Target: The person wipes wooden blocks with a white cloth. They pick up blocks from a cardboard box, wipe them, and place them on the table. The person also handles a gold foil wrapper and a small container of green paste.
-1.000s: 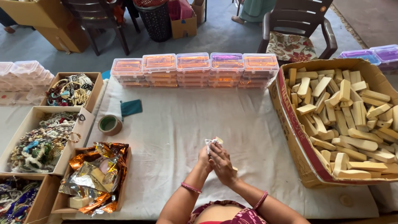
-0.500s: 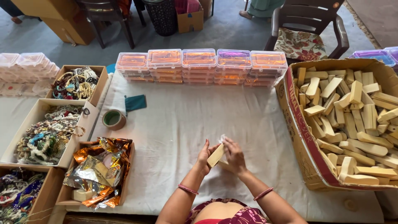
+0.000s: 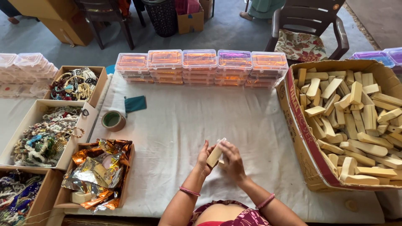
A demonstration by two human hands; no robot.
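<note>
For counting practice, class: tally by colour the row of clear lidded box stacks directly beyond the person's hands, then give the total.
Orange stacks: 4
Purple stack: 1
Total: 5

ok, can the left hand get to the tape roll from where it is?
Probably yes: bare white cloth lies between the left hand and the tape roll. But its fingers now help hold a pale block.

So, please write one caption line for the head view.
Both hands, left hand and right hand, hold a pale wooden block over a white cloth-covered table.
</note>
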